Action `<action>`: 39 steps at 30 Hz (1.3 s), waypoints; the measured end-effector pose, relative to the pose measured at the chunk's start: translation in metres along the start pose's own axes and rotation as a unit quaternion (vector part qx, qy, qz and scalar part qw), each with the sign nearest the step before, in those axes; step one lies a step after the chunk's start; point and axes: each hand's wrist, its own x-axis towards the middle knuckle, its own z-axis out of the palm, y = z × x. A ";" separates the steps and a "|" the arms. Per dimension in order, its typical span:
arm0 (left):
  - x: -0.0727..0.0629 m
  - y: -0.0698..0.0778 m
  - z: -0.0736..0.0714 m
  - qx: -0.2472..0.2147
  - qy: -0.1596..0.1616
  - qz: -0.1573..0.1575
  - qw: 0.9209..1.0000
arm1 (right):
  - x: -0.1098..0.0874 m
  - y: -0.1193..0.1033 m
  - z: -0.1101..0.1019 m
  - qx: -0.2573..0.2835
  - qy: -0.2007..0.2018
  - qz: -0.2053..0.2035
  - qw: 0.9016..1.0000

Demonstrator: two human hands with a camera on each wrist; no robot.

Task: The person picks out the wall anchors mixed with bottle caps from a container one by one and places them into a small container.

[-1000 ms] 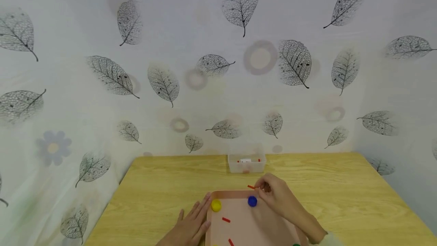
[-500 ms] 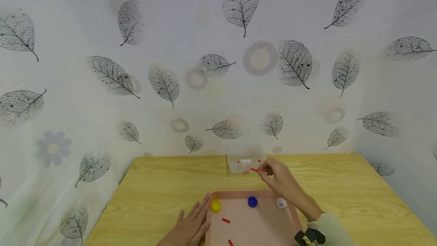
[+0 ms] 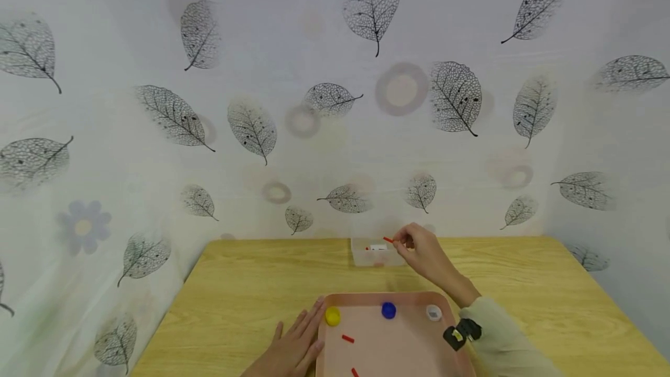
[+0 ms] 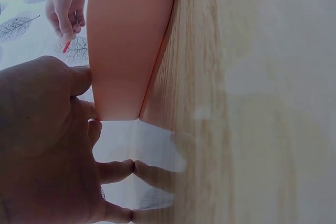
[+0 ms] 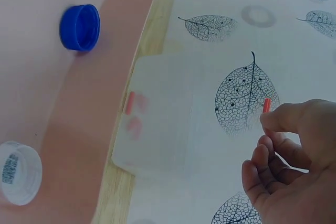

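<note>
Nearest, the left hand (image 3: 293, 342) is staying beside the pink tray (image 3: 403, 348), just as it was 1 second earlier, its straight fingers touching the outer wall and gripping nothing. On the smooth floor of this round-cornered, plastic-looking tray, 2 short red sticks (image 3: 348, 338) are lying apart from each other, unmoved. Farther in, a yellow cap (image 3: 332, 316), a blue cap (image 3: 388, 310) and a clear cap (image 3: 433, 312) are sitting along the far wall; the clear cap (bearing a small square code in the right wrist view) is showing because the right hand (image 3: 421, 249) is no longer covering it. That hand has been travelling from the tray's far edge to the translucent box (image 3: 377, 258), and it is pinching 1 slim, straight red stick (image 3: 388, 239) between thumb and forefinger, with no gap left in the grip and the other fingers loosely curled. The stick is slanting, apparently above the box, so the work seems to be centring there rather than on the tray. Beneath, the table (image 3: 246, 272) is showing pale wood grain, while the box's thin, cloudy wall is letting red pieces (image 5: 130, 103) blur through. Farthest off, the faintly wrinkled backdrop (image 3: 335, 150) is displaying lacy, black-veined leaves.
</note>
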 end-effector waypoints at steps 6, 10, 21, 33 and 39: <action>0.002 -0.001 0.002 0.002 -0.003 -0.006 1.000 | 0.011 0.007 0.004 -0.011 0.005 -0.003 1.000; 0.003 -0.002 0.003 0.002 -0.004 -0.007 1.000 | 0.017 0.012 0.008 -0.010 0.008 0.004 1.000; 0.002 -0.001 0.004 0.005 0.001 -0.006 1.000 | 0.028 0.027 0.021 -0.010 0.000 0.034 0.999; 0.003 -0.001 0.004 0.007 0.000 -0.008 1.000 | 0.036 0.045 0.039 -0.012 -0.015 0.060 0.998; 0.003 0.000 0.003 0.004 0.001 -0.006 1.000 | 0.037 0.050 0.046 -0.009 -0.028 0.072 0.997</action>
